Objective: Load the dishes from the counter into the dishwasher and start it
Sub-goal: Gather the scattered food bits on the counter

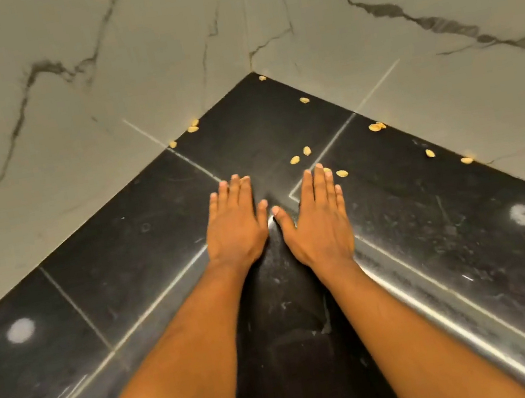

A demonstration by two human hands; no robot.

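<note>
**Both hands flat on the corner of the counter**

Of the task's things only the counter shows. It fills the lower frame as an L-shaped slab running into a corner, and both hands lie on it.

Small pale yellow oval bits are scattered over the far part of the slab. Several sit along the foot of the walls. Two lie just past the right fingertips, and one lies just beside them. None lies under either hand.

The counter is black polished stone, faintly scratched and flecked. Thin pale seams cut it into slabs and meet near the fingertips. Two round glare spots shine on it, one far left and one far right. The walls are matte grey-white marble with dark veins and meet in a vertical joint at the corner.

The left hand and right hand rest palm down, side by side. Their fingers are straight and close together, released and grasping nothing. The thumbs angle toward each other with tips near but apart.

The front edge is rounded and catches a bright streak. Its two runs meet in an inner corner right between the thumbs. Both forearms cross that edge. Bare stone stretches wide to the left and right of the hands. The space ahead narrows between the walls.
</note>
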